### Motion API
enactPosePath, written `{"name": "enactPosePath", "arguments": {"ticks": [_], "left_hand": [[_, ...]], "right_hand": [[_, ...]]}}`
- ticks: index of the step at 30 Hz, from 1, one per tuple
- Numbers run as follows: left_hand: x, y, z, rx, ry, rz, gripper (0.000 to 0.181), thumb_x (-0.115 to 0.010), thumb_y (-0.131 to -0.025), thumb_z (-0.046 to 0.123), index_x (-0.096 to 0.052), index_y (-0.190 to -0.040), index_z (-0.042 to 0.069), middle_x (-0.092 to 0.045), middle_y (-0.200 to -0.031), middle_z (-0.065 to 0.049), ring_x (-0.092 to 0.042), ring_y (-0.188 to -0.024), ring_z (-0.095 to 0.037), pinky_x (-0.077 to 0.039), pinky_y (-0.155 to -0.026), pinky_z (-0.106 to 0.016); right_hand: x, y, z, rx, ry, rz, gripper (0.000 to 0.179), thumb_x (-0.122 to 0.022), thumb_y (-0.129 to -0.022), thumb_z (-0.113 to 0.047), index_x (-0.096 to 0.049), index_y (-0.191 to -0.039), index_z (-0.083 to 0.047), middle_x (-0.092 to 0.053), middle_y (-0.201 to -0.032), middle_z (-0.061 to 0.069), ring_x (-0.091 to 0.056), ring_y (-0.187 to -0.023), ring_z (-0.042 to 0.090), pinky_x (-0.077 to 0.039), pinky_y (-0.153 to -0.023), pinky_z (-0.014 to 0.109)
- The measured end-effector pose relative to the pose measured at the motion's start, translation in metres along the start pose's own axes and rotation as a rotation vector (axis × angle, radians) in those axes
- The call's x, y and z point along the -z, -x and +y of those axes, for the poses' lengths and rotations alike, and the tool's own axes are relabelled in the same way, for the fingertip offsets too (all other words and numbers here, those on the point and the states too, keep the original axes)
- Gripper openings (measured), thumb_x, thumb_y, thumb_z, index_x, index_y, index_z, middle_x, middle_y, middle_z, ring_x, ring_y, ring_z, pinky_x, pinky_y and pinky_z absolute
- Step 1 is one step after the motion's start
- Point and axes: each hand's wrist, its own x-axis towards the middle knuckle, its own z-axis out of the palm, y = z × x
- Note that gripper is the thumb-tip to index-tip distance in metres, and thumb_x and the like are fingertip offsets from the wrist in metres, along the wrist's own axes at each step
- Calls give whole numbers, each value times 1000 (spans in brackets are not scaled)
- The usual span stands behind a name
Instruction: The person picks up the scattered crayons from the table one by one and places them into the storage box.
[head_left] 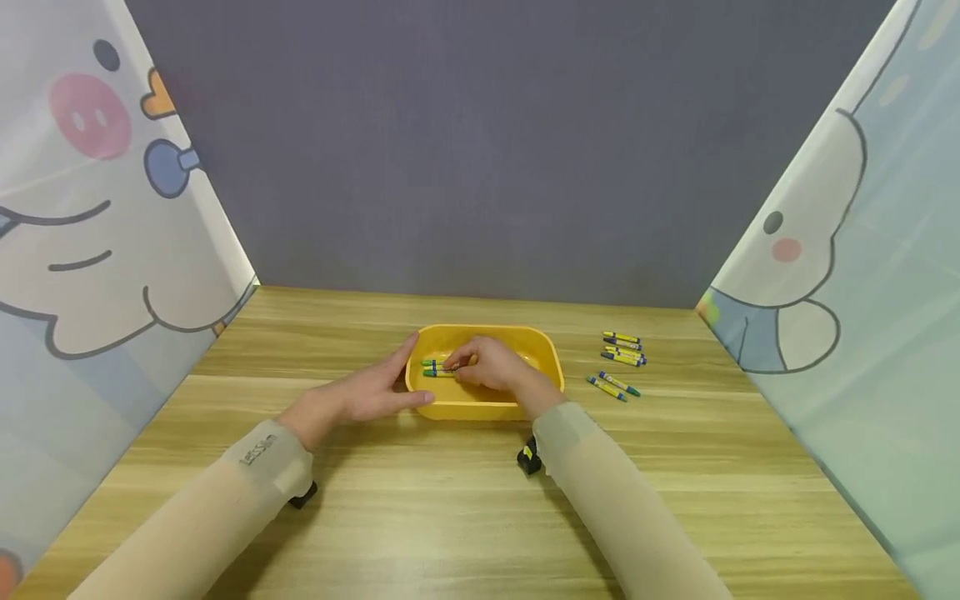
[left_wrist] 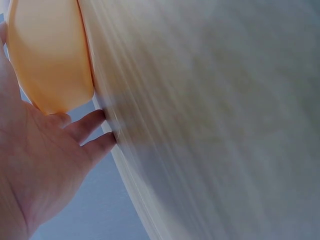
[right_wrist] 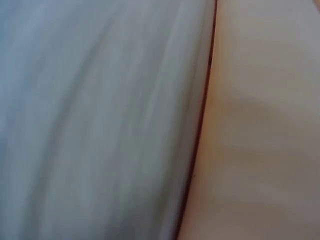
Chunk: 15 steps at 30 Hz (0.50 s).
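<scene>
Left sleeve (head_left: 258, 450) reads "LetsSlim"; crayons (head_left: 438, 374) lie in yellow bin (head_left: 480, 412).

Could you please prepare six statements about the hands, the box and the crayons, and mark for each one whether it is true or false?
1. The left hand touches the yellow box. True.
2. The yellow box lies tipped on its side. False: it stands with its opening upward.
3. The right hand reaches into the box. True.
4. Several loose crayons lie on the table. True.
5. The loose crayons are left of the box. False: they are right of it.
6. The box is empty. False: green-tipped crayons lie inside.
</scene>
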Motion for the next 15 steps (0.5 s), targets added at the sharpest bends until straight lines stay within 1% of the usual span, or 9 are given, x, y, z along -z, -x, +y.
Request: {"name": "enactPosePath", "arguments": {"ticks": [3, 5, 8, 12, 15], "left_hand": [[1, -1, 2, -6, -4, 1, 120, -65, -100, 74, 11, -178, 22, -14, -185, -17, -39, -161, -44, -33, -130, -65], [2, -2, 2, -12, -1, 2, 121, -66, -100, 73, 10, -178, 21, -15, -184, -17, -40, -160, -44, -33, -130, -64], [2, -1, 2, -9, -2, -3, 121, -66, -100, 73, 10, -178, 20, -15, -184, -18, -40, -161, -43, -33, -131, -63], [2, -1, 2, -1, 11, -11, 122, -67, -99, 72, 11, -178, 19, -16, -184, -19, -39, -161, -41, -31, -132, -62], [2, -1, 2, -6, 22, -6, 123, -69, -99, 71, 11, -178, 20, -14, -184, -18, -37, -163, -41, -29, -133, -61]], "right_hand": [[6, 1, -2, 9, -28, 31, 21, -75, -104, -12, -85, -122, -15, -75, -112, 4, -58, -91, 18, -50, -79, 29], [11, 3, -4, 15, -43, 56, 22, -74, -105, -14, -84, -124, -14, -74, -109, 4, -56, -90, 18, -48, -78, 28], [22, 10, -7, 38, -70, 88, 24, -73, -107, -18, -82, -128, -12, -74, -110, 4, -54, -88, 18, -47, -77, 29], [47, 28, -7, 61, -93, 131, 25, -72, -108, -22, -82, -129, -14, -76, -113, 6, -49, -74, 18, -44, -67, 30], [70, 47, 0, 33, -94, 162, 24, -71, -109, -25, -82, -129, -19, -77, -116, 6, -47, -69, 16, -41, -61, 29]]}}
